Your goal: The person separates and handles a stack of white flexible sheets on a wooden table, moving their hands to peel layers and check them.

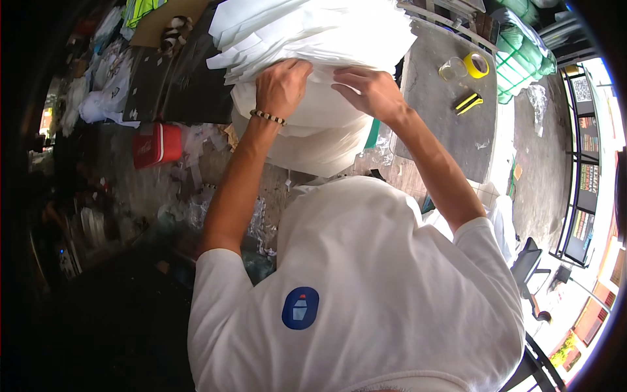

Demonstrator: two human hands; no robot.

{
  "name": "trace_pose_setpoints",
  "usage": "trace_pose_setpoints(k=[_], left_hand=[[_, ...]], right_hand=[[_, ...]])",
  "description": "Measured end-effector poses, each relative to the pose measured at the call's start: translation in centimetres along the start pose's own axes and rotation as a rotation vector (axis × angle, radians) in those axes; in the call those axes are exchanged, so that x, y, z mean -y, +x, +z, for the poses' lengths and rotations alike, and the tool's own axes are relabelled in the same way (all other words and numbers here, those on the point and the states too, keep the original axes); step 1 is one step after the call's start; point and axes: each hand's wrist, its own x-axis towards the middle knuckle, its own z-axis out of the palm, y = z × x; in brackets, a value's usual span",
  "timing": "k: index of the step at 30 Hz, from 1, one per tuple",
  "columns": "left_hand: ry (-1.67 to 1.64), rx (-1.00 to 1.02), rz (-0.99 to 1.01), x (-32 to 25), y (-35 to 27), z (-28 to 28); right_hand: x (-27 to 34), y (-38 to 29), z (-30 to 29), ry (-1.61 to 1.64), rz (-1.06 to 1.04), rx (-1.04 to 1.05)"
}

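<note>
A tall, uneven pile of white sheets (313, 34) fills the top middle, its layers fanned out; whether they are paper or thin fabric I cannot tell. More pale sheets (318, 142) hang or lie below it, towards my body. My left hand (285, 85), with a beaded bracelet (268, 117) at the wrist, has its fingers curled on the near edge of the pile. Beside it, my right hand (372, 93) touches the same edge, thumb and fingers parted; whether a sheet is pinched between them is not clear.
On the grey tabletop (446, 132) at right are a yellow tape roll (476, 65), a clear tape roll (452, 69) and a yellow-black utility knife (469, 103). Left stand a red cooler bag (156, 146) and a dark surface (196, 93) with a cat (175, 36). Plastic scraps litter the floor.
</note>
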Motion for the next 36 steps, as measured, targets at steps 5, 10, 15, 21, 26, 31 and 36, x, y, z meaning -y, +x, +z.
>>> trace_pose_setpoints(k=[5, 10, 15, 21, 26, 31, 36], left_hand=[[0.002, 0.078, 0.009, 0.5, 0.1, -0.1], [-0.171, -0.081, -0.041, -0.6, -1.9, 0.0], [-0.243, 0.041, -0.016, -3.8, -6.6, -0.1], [-0.404, 0.260, -0.100, -1.9, -7.9, 1.3], [-0.180, 0.106, -0.158, -1.9, -4.0, 0.4], [-0.242, -0.136, -0.038, -1.6, -3.2, 1.5], [-0.348, 0.057, -0.168, -1.7, -6.9, 0.9]], right_hand=[[1.5, 0.4, 0.1, 0.275, 0.168, 0.526], [-2.0, 1.2, 1.9, 0.308, 0.222, 0.559], [-1.2, 2.8, 0.4, 0.296, 0.303, 0.670], [-1.0, 3.1, -0.1, 0.268, 0.388, 0.762], [-0.4, 2.9, -0.6, 0.393, 0.311, 0.602], [-1.8, 2.6, 0.4, 0.214, 0.177, 0.630], [-2.3, 1.2, 1.3, 0.243, 0.054, 0.363]])
